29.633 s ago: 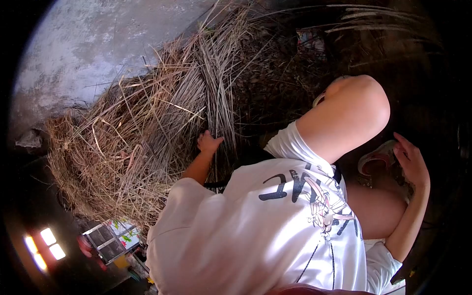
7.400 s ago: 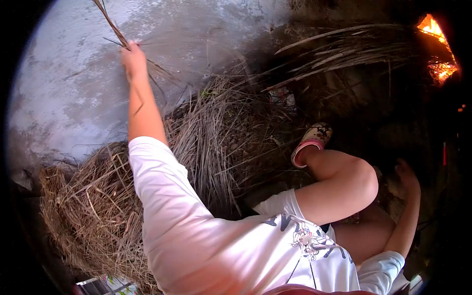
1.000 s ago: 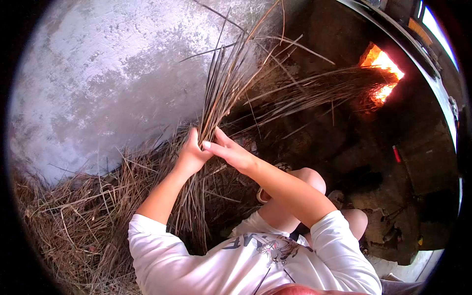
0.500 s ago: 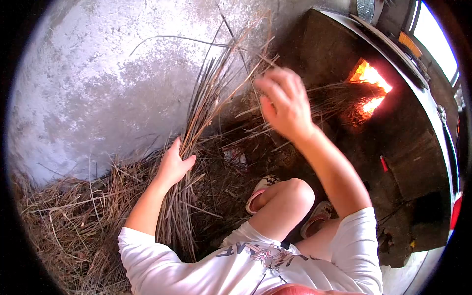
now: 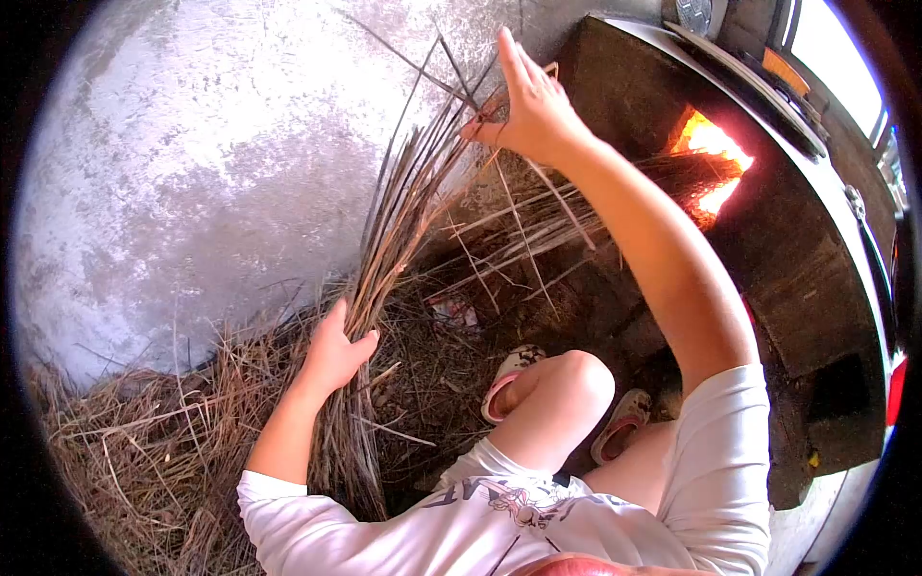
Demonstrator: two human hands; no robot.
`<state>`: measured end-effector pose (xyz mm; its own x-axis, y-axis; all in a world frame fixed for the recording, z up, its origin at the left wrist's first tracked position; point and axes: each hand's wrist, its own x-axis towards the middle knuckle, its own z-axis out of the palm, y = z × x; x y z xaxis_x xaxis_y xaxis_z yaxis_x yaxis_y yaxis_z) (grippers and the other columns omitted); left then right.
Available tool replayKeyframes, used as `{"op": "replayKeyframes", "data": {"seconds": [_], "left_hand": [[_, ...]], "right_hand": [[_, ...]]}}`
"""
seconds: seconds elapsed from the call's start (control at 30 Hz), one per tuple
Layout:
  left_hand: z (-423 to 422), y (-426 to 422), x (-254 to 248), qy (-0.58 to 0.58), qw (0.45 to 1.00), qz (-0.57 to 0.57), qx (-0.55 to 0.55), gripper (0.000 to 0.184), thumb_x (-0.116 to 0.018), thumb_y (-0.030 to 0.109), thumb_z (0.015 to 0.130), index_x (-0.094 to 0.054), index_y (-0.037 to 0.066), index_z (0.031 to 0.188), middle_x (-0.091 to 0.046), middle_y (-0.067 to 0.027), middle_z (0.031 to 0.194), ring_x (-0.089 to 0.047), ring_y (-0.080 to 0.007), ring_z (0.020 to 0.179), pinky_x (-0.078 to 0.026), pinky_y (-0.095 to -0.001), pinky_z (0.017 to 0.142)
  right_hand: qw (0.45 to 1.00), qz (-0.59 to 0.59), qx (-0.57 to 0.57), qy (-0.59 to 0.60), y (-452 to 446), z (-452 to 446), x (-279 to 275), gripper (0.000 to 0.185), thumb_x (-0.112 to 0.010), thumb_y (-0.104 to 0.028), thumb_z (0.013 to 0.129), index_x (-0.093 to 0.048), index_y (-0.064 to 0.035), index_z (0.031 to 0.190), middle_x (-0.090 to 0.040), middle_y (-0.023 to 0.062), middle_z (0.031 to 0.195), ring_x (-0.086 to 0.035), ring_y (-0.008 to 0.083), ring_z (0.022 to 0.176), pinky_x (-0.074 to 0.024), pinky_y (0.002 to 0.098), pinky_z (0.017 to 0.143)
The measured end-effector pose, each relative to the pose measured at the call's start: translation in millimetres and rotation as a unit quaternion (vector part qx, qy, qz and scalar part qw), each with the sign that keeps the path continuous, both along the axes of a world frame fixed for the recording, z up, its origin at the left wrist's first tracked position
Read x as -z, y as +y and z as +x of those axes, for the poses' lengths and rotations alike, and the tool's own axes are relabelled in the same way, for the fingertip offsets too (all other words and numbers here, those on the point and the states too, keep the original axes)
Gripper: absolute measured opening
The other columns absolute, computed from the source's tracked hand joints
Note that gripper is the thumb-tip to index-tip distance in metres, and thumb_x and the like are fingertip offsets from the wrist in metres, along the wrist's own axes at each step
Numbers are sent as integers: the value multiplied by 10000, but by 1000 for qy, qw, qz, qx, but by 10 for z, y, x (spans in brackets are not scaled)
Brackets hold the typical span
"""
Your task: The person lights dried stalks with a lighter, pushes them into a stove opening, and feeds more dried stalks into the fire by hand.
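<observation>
A long bundle of thin dry stalks [image 5: 399, 226] slants up from the floor pile beside the wall. My left hand [image 5: 336, 353] is closed round its lower middle, thumb across the front. At the bundle's upper end is my right hand [image 5: 528, 106], with fingers stretched out and thumb apart. It touches or nearly touches the thin tips, some of which pass behind it. A few loose stalks [image 5: 523, 226] hang below the right hand at angles.
Burning stalks [image 5: 691, 178] stick out of the glowing stove opening [image 5: 713, 144] on the right. A heap of dry stalks [image 5: 163, 451] lies at the left along the pale wall [image 5: 192, 192]. My knee [image 5: 581, 374] and shoes are below. A crumpled wrapper [image 5: 453, 312] lies on the floor.
My right hand has moved up and left to the bundle's top, and its fingers have straightened. Several stalks now hang loose below it. My left hand keeps its hold, slightly lower in view.
</observation>
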<state>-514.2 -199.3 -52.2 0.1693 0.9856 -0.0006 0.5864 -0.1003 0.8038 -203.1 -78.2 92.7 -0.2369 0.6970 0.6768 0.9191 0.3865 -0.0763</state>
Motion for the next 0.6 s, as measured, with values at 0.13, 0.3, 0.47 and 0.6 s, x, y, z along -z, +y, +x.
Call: {"op": "replayKeyframes", "data": {"seconds": [0.13, 0.3, 0.47, 0.6], "left_hand": [[9, -7, -43, -28, 1000, -1, 1, 490, -633, 135, 735, -457, -29, 1163, -625, -156, 981, -593, -208, 897, -431, -314, 834], [66, -12, -84, -89, 995, -35, -7, 416, -631, 67, 763, -467, -7, 1138, -591, -57, 799, -550, -112, 620, -468, -269, 575], [82, -25, -138, -116, 992, -40, 15, 413, -638, 56, 769, -460, 2, 1138, -557, -18, 761, -495, -75, 542, -432, -235, 491], [124, 18, -143, -115, 992, -44, 1, 448, -674, 119, 762, -461, 8, 1140, -565, -24, 788, -511, -79, 582, -444, -242, 528]], "right_hand": [[982, -8, -14, 188, -35, -142, 274, 1151, -689, -582, 628, -7, -79, 1408, -104, 232, 1423, -133, 363, 1326, -243, 494, 1046], [918, 120, -78, 369, -177, -251, 624, 1042, -707, -383, 708, -3, -63, 1407, 55, 261, 1432, -70, 405, 1330, -205, 450, 1054], [767, -231, -247, 544, -152, -290, 1024, 912, -639, -329, 795, -25, -30, 1399, -421, 245, 1254, -403, 302, 1187, -317, 385, 987], [751, -289, -249, 539, -238, -594, 1235, 299, -440, -226, 931, -520, 15, 1090, -625, 86, 811, -586, 152, 762, -448, 287, 769]]}}
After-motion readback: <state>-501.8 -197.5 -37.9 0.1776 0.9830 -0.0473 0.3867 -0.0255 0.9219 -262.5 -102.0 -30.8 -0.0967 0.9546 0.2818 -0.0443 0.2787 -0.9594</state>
